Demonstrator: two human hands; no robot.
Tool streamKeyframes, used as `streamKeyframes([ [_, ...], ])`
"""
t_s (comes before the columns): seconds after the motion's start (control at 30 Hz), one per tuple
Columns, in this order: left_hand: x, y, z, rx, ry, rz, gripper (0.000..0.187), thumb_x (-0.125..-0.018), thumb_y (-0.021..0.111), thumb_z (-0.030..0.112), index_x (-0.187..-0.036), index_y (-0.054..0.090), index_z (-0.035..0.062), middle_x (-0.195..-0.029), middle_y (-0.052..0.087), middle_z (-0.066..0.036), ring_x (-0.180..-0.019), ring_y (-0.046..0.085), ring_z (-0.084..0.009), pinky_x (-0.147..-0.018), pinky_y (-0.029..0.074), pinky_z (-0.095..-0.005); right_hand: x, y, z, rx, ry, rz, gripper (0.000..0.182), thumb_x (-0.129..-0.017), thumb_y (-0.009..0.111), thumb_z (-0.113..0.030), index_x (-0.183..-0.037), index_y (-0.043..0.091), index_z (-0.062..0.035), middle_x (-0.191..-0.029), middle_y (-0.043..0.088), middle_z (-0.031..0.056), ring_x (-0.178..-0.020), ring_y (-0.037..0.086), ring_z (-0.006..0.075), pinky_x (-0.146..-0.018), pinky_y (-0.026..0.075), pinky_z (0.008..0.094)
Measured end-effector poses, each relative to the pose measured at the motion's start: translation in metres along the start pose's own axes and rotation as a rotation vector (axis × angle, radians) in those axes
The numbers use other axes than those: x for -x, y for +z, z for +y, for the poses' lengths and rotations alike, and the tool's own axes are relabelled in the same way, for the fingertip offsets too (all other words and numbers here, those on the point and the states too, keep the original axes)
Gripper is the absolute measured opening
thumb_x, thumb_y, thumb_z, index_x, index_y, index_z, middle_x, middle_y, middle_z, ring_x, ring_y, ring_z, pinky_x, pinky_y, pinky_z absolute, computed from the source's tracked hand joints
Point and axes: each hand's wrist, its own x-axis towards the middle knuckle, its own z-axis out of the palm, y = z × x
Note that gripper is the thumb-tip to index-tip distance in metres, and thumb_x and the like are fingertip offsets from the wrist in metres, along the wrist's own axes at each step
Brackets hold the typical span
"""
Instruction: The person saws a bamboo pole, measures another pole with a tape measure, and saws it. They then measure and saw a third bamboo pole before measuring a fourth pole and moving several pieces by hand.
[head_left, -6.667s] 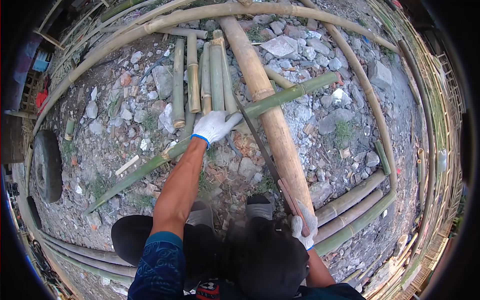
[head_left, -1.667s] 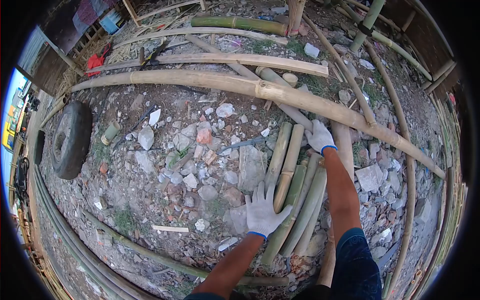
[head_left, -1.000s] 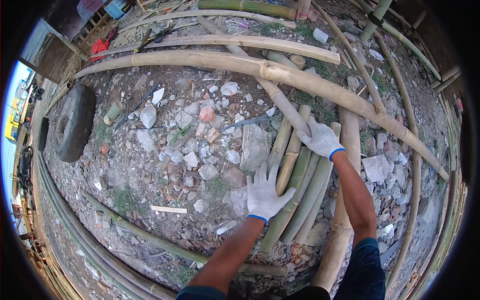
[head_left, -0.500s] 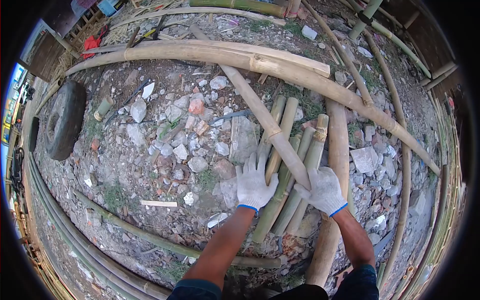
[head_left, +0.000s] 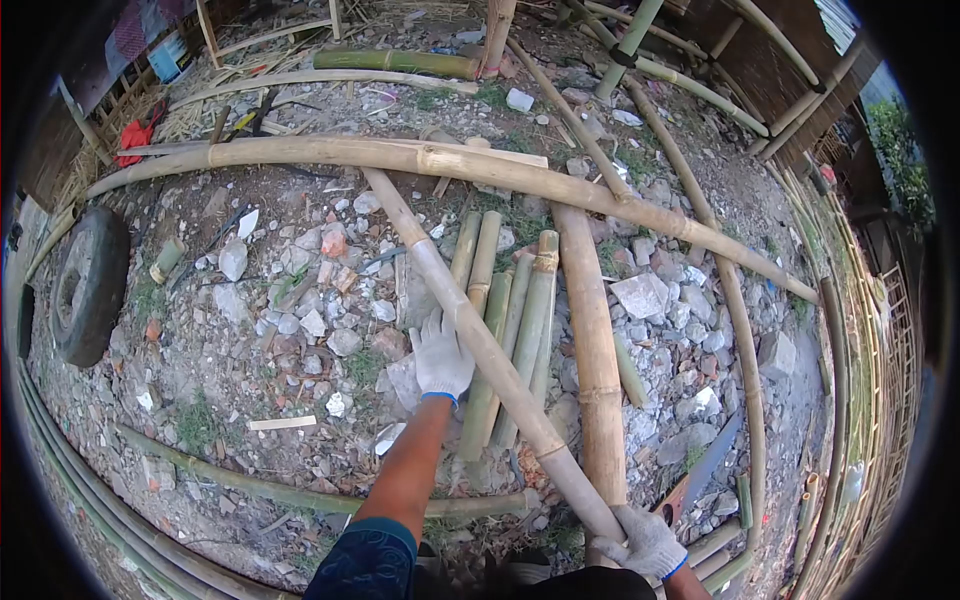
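Note:
A pale bamboo pole slants from beneath a long bamboo pole down to my body. Its near end is gripped by my right hand, in a white glove with a blue cuff. My left hand, gloved alike, lies against the left side of the slanting pole with fingers stretched; its thumb is not clearly visible. Behind and beside the pole lie several cut bamboo pieces, partly covered by it. A thick bamboo pole lies just to their right.
A handsaw lies on the rubble at right. An old tire stands at left, near a short bamboo piece. Long green poles curve along the lower left. Stones cover the ground; a green bamboo length lies far back.
The slanting pole has been drawn toward my body, my right hand moving down and right with its end. My left hand now lies against the pole's side. The view has shifted right and up.

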Motion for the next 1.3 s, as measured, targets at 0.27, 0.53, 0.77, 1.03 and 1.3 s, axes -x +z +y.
streamKeyframes([
  [0.27, 0.035, -0.045, -0.004, 0.049, 0.299, 0.093, 0.086, -0.087, 0.074, 0.025, -0.16, 0.034, 0.004, -0.16, 0.041, -0.024, -0.149, 0.037, -0.0432, -0.126, 0.025, -0.059, 0.13, 0.064, 0.132, 0.248, 0.138, 0.639, 0.055, -0.075, 0.086, -0.013, -0.121, 0.058, -0.0038, -0.103, 0.066, 0.0211, -0.097, 0.066, 0.0443, -0.084, 0.055, 0.0507],
  [0.53, 0.039, -0.051, 0.067, -0.264, 0.805, -0.115, 0.069, -0.084, 0.078, 0.03, -0.144, 0.053, 0.0094, -0.151, 0.055, -0.012, -0.147, 0.044, -0.0334, -0.125, 0.028, -0.0587, 0.102, 0.063, 0.164, 0.176, 0.109, 0.956, 0.045, -0.079, 0.077, -0.003, -0.118, 0.054, -0.0025, -0.103, 0.063, 0.0231, -0.098, 0.064, 0.0459, -0.085, 0.053, 0.051],
  [0.77, 0.05, -0.079, 0.062, -0.246, 0.72, -0.133, 0.067, -0.093, 0.071, 0.037, -0.148, 0.049, 0.007, -0.15, 0.055, -0.016, -0.143, 0.048, -0.0345, -0.122, 0.031, -0.0589, 0.082, 0.047, 0.198, 0.207, -0.009, 1.011, 0.045, -0.081, 0.077, -0.006, -0.121, 0.055, -0.0043, -0.107, 0.063, 0.0219, -0.1, 0.065, 0.0451, -0.087, 0.054, 0.049],
  [1.03, 0.15, -0.085, 0.073, 0.261, 0.477, -0.472, 0.06, -0.1, 0.066, 0.041, -0.143, 0.057, -0.0003, -0.143, 0.061, -0.024, -0.133, 0.06, -0.0368, -0.113, 0.046, -0.0441, 0.1, 0.036, 0.161, -0.402, 0.277, 0.239, 0.061, -0.089, 0.083, -0.034, -0.135, 0.06, -0.0018, -0.109, 0.071, 0.0149, -0.1, 0.067, 0.0255, -0.088, 0.054, 0.0405],
  [1.3, 0.162, -0.03, 0.112, 1.337, -0.48, -0.928, 0.072, -0.107, 0.052, 0.061, -0.154, 0.047, 0.0071, -0.15, 0.057, -0.014, -0.133, 0.06, -0.0338, -0.111, 0.048, -0.0503, 0.096, 0.158, 0.183, -1.411, -0.021, -0.038, 0.061, -0.096, 0.075, -0.047, -0.126, 0.066, 0.0056, -0.108, 0.072, 0.011, -0.098, 0.068, 0.0249, -0.09, 0.053, 0.0386],
])
